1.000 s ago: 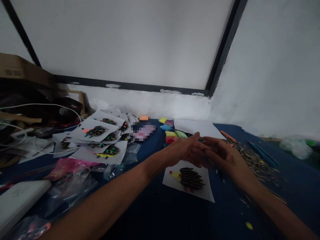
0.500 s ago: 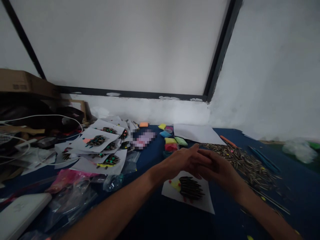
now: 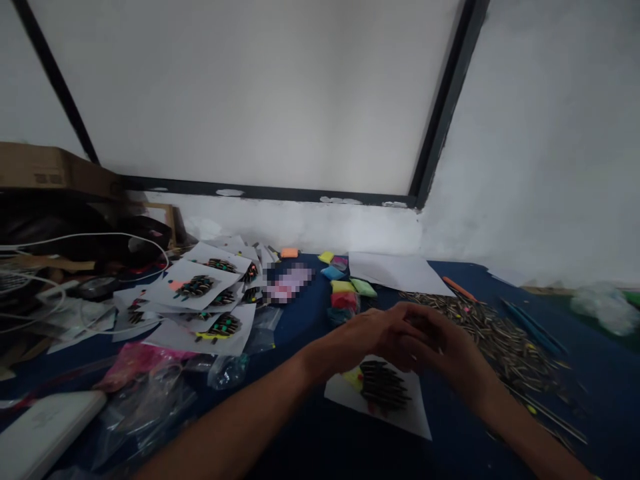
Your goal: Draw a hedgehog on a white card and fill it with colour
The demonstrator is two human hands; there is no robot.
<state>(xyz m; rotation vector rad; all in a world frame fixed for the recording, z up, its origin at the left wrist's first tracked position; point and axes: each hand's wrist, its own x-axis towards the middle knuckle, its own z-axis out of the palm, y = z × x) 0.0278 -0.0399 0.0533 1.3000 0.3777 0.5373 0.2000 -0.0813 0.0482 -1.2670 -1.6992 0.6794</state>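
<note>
My left hand [image 3: 373,337] and my right hand [image 3: 443,337] meet in front of me, fingers closed and pressed against each other. Whatever lies between them, if anything, is hidden. Just below them lies a white paper sheet [image 3: 400,421] bearing a hedgehog-like figure [image 3: 385,385] of dark sticks, with a yellow face and red bits; my hands cover its upper edge. Beyond my left hand sit small packets of coloured clay [image 3: 343,287]: yellow, red, blue and green. A heap of short dark sticks [image 3: 493,340] spreads beyond my right hand.
On the left are stacked sheets with similar figures [image 3: 197,287], clear plastic bags [image 3: 145,400], a white box [image 3: 47,427] and cables. A blank paper [image 3: 395,270] and an orange tool [image 3: 459,289] lie at the back, blue tweezers [image 3: 535,325] on the right.
My hands have shifted slightly against each other, the fingers now more curled together. The whole view has moved down a little; the sheet and the heap have not been moved.
</note>
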